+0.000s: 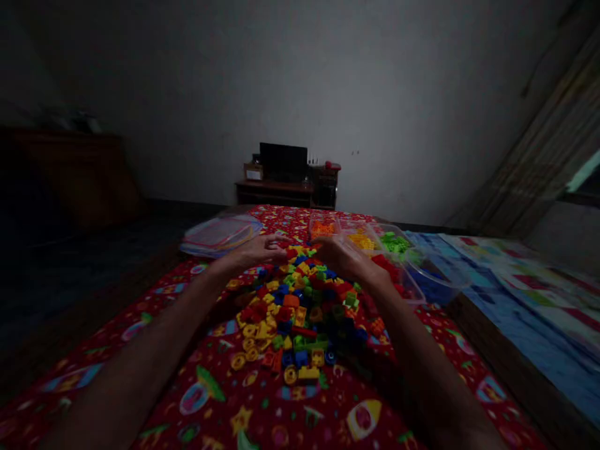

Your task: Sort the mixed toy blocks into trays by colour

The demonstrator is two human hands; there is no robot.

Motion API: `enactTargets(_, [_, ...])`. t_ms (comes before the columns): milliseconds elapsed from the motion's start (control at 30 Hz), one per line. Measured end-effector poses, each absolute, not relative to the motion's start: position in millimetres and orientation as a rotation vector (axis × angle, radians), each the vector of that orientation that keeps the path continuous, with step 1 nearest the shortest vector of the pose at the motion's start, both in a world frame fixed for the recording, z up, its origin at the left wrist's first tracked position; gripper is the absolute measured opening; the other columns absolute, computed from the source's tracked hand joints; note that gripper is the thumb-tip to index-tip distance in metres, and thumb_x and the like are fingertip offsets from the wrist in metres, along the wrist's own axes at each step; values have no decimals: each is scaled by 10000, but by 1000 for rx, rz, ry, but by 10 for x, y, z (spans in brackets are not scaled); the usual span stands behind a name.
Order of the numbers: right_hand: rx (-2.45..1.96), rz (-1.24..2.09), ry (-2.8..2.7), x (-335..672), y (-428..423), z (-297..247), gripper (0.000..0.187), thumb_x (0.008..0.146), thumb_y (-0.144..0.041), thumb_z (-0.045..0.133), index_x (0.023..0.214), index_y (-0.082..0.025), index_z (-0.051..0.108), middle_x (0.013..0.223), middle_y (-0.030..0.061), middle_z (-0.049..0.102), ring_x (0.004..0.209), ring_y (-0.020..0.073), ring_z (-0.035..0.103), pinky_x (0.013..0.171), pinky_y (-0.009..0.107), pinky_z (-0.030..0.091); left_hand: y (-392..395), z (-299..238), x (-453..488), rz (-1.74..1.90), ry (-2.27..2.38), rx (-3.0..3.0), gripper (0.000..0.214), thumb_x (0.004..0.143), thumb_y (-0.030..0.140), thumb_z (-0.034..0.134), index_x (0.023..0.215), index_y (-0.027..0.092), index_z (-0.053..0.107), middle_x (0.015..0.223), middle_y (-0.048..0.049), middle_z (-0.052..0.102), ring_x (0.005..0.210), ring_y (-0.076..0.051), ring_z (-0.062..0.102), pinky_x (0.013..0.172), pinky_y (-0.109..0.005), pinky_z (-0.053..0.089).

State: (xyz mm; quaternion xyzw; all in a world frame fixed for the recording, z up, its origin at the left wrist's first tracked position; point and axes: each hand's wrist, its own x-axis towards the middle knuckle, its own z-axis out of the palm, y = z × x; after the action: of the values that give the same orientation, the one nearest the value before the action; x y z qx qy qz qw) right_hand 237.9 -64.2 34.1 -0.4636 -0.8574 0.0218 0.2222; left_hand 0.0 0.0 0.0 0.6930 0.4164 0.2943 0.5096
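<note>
A heap of mixed toy building bricks [300,300] in red, yellow, blue, green and orange lies on the red patterned cloth [187,337]. At the heap's far left edge is my left hand [262,249], its fingers stretched and apart beside a red brick [292,254]. Opposite it, my right hand [340,255] curves over the far right side with its fingers pointing inward; its palm is hidden. Neither hand visibly holds a brick. Several round yellow pieces [238,360] lie at the near left of the heap.
Clear boxes of sorted bricks stand right: orange bricks [323,229], yellow bricks [360,240], green bricks [394,242], red bricks [391,270] and a box with blue contents [434,278]. Stacked clear lids [218,236] lie left. A dark screen [284,162] stands by the wall.
</note>
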Motion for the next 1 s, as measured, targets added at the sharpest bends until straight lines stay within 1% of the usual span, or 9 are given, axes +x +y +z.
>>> enactTargets(100, [-1144, 57, -2419, 2183, -656, 261, 358, 860, -256, 570, 1214, -205, 561, 919, 75, 683, 741, 134, 593, 619, 224, 369, -122, 51, 108, 790, 945, 1603, 595, 695, 366, 705, 1234, 200, 514, 974, -54, 688, 971, -232, 638, 870, -350, 486])
enactTargets(167, [-1113, 14, -2438, 2094, -638, 190, 369, 855, -290, 582, 1217, -224, 552, 957, 78, 678, 771, 148, 597, 634, 232, 370, -176, 61, 187, 826, 912, 1532, 617, 679, 333, 713, 1241, 190, 502, 997, -65, 685, 989, -228, 631, 858, -333, 494])
enactTargets(300, [-1240, -110, -2416, 2034, -572, 46, 319, 884, -334, 527, 1185, -234, 565, 955, 84, 681, 792, 177, 602, 635, 244, 361, -214, 20, 334, 856, 898, 1427, 681, 625, 289, 742, 1243, 165, 485, 948, -68, 691, 936, -213, 649, 807, -311, 524])
enactTargets(500, [-1345, -213, -2420, 2071, -603, 54, 347, 913, -274, 427, 1237, -216, 536, 915, 86, 685, 755, 174, 591, 615, 247, 329, -253, -20, 440, 830, 884, 1523, 544, 679, 359, 720, 1152, 148, 553, 857, -55, 706, 817, -201, 673, 771, -320, 543])
enactTargets(600, [-1408, -211, -2379, 2173, -605, 163, 302, 909, -272, 418, 1147, -217, 596, 869, 75, 685, 698, 152, 569, 593, 239, 309, -256, 10, 412, 782, 891, 1527, 558, 710, 451, 691, 1153, 149, 539, 820, -62, 707, 773, -203, 683, 768, -350, 548])
enactTargets(700, [-1529, -226, -2276, 2405, -557, 306, 239, 876, -271, 464, 1010, -214, 655, 825, 65, 681, 683, 145, 557, 584, 236, 304, -199, 41, 331, 769, 950, 1593, 515, 736, 527, 637, 1075, 145, 570, 808, -67, 706, 775, -205, 686, 782, -362, 544])
enactTargets(767, [-1625, -272, -2179, 2621, -520, 398, 213, 851, -260, 492, 948, -214, 677, 829, 67, 684, 704, 152, 564, 593, 238, 316, -129, 42, 266, 789, 996, 1655, 465, 738, 525, 628, 1012, 151, 599, 816, -62, 708, 790, -204, 683, 783, -359, 542])
enactTargets(867, [-1776, -320, -2009, 2967, -493, 496, 205, 824, -277, 526, 925, -220, 695, 872, 77, 691, 746, 171, 585, 609, 245, 344, -23, 5, 186, 798, 1040, 1731, 422, 731, 488, 629, 1002, 165, 622, 824, -51, 711, 791, -201, 679, 769, -352, 543])
enactTargets(1000, [-1957, -270, -1906, 3310, -506, 542, 220, 806, -307, 552, 932, -218, 708, 877, 82, 698, 766, 189, 608, 615, 251, 371, 55, -75, 138, 789, 1089, 1875, 460, 698, 495, 621, 1007, 155, 652, 858, -58, 720, 799, -215, 676, 751, -346, 542])
